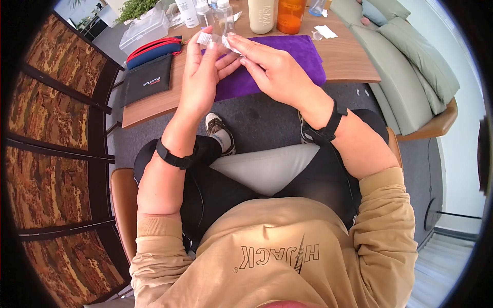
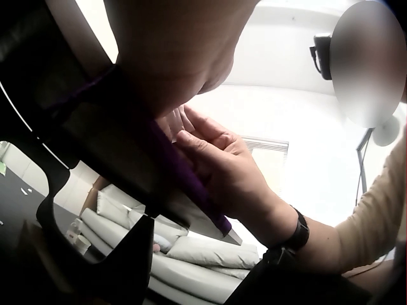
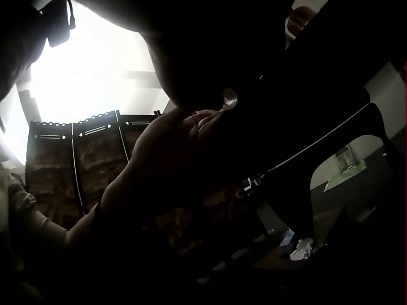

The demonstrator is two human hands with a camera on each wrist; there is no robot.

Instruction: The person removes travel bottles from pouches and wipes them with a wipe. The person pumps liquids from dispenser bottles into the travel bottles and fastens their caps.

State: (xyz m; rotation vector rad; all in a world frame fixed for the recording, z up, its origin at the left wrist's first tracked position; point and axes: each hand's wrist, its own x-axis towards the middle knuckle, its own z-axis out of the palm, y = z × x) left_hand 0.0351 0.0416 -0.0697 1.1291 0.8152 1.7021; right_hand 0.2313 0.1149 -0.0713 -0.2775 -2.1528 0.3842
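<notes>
Both hands meet over the front of the table around a small clear plastic bottle (image 1: 216,39) with a white label. My left hand (image 1: 199,77) holds it between thumb and fingers, palm turned up. From the other side my right hand (image 1: 280,66) pinches a crumpled white tissue (image 1: 229,45) against the bottle. In the left wrist view the right hand (image 2: 232,168) shows bent fingers at the clear plastic. A round clear end of the bottle (image 3: 229,98) shows above the left hand (image 3: 166,140) in the dark right wrist view.
Beneath the hands a purple towel (image 1: 300,54) covers part of the wooden table (image 1: 354,72). Clear pump bottles (image 1: 224,15), a cream bottle (image 1: 262,18) and an orange bottle (image 1: 290,16) stand behind. Left are a black pouch (image 1: 147,80) and clear box (image 1: 145,31); right, a white tissue (image 1: 325,31).
</notes>
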